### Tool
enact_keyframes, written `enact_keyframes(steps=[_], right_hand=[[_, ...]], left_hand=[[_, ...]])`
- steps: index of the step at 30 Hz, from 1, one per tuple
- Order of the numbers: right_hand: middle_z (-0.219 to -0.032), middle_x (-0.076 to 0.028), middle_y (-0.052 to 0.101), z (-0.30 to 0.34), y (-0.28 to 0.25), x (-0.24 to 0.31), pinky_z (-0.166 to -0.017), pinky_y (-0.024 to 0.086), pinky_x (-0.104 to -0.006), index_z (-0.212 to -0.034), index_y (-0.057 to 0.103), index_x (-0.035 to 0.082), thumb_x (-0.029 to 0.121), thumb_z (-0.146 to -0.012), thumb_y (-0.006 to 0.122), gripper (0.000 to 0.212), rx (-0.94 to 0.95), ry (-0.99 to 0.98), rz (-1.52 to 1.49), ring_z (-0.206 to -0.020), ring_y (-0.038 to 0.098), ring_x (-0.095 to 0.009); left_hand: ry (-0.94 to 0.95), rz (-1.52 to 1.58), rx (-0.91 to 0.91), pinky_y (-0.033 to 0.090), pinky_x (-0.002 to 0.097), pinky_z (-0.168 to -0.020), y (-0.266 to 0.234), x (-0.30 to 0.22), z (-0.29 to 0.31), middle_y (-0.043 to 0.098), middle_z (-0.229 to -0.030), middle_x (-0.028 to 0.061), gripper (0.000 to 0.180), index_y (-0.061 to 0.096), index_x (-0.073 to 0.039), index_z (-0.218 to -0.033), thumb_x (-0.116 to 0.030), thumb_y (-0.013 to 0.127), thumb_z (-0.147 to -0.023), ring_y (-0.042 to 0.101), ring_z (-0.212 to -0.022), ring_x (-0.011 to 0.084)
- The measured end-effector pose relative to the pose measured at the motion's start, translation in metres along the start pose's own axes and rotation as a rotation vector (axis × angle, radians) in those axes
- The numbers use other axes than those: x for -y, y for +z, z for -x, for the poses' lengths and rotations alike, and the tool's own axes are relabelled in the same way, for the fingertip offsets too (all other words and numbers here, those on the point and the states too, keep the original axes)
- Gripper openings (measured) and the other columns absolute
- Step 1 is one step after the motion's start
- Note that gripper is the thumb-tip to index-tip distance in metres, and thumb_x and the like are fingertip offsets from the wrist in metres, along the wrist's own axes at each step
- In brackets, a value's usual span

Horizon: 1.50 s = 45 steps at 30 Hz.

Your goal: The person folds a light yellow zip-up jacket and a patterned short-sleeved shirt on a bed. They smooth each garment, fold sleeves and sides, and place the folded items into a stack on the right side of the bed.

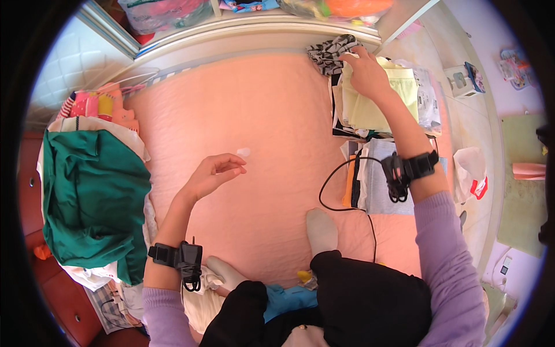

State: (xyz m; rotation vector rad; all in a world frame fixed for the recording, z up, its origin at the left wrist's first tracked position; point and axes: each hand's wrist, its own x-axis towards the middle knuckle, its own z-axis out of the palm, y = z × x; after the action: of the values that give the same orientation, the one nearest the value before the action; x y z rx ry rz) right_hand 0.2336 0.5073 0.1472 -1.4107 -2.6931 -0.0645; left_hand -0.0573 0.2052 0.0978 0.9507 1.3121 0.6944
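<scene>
My right hand point(368, 74) reaches to the far right with its thumb and fingers on a crumpled black-and-white patterned cloth point(328, 56). Cloth shows between the thumb and the fingers; the fingertips are partly hidden. Just beside it, under my wrist, lies a stack of folded clothes with a pale yellow piece point(399, 87) on top. My left hand point(213, 175) hovers over the pink bedspread point(260, 110), its fingers loosely bent, the thumb apart and nothing between them. A small white patch point(243, 152) lies close to its fingertips.
Left of me is a heap with a green garment point(95, 191) on top. A second folded pile with a grey-blue piece point(384, 179) lies nearer on the right. A black cable point(324, 191) loops across the bed from my right wrist. Bagged items point(165, 14) fill a cabinet beyond.
</scene>
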Motion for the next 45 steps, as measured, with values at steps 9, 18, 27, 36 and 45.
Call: enact_keyframes(steps=[9,18,27,36,45], right_hand=[[-0.121,-0.003,0.058,-0.023,-0.003,-0.035,-0.091,0.050,-0.0375,-0.095,0.069,0.017,-0.003,-0.078,0.057,0.030,0.261,-0.243,0.109,-0.114,0.052,-0.026],[-0.098,-0.003,0.062,-0.009,-0.032,-0.041,-0.073,0.054,-0.0359,-0.090,0.065,0.011,0.000,-0.076,0.060,0.019,-0.262,-0.279,0.343,-0.097,0.060,-0.027],[-0.140,-0.010,0.048,0.015,0.003,-0.046,-0.098,0.044,-0.0453,-0.128,0.058,0.017,0.013,-0.085,0.061,0.043,-0.315,-0.101,0.038,-0.122,0.050,-0.033],[-0.160,-0.011,0.022,0.041,0.064,-0.040,-0.115,0.014,-0.0605,-0.151,0.034,0.029,0.062,-0.096,0.037,0.064,-0.096,0.072,0.012,-0.147,0.016,-0.040],[-0.158,-0.017,0.025,0.071,0.037,-0.089,-0.114,0.013,-0.0613,-0.148,0.039,0.027,0.053,-0.097,0.043,0.058,-0.303,0.272,0.130,-0.145,0.014,-0.047]], left_hand=[[-0.028,0.008,-0.020,0.049,0.0287,-0.091,-0.006,0.010,0.007,0.067,-0.105,0.0066,0.022,0.064,-0.001,-0.111,-0.012,0.063,-0.093,0.064,-0.103,0.0155],[-0.025,0.006,-0.014,0.049,0.0287,-0.092,-0.006,0.014,0.006,0.067,-0.105,0.0073,0.023,0.064,-0.001,-0.111,-0.013,0.064,-0.092,0.064,-0.103,0.0154],[-0.018,0.024,0.000,0.049,0.0285,-0.092,-0.005,0.019,0.005,0.067,-0.105,0.0074,0.023,0.064,-0.001,-0.111,-0.014,0.063,-0.092,0.064,-0.103,0.0152],[-0.043,-0.010,0.005,0.048,0.0305,-0.095,-0.002,0.018,0.004,0.067,-0.106,0.0077,0.024,0.062,-0.002,-0.114,-0.011,0.061,-0.092,0.064,-0.105,0.0173],[-0.049,-0.025,-0.017,0.049,0.0305,-0.093,-0.006,0.025,0.013,0.067,-0.106,0.0077,0.023,0.063,-0.001,-0.113,-0.012,0.062,-0.092,0.064,-0.105,0.0172]])
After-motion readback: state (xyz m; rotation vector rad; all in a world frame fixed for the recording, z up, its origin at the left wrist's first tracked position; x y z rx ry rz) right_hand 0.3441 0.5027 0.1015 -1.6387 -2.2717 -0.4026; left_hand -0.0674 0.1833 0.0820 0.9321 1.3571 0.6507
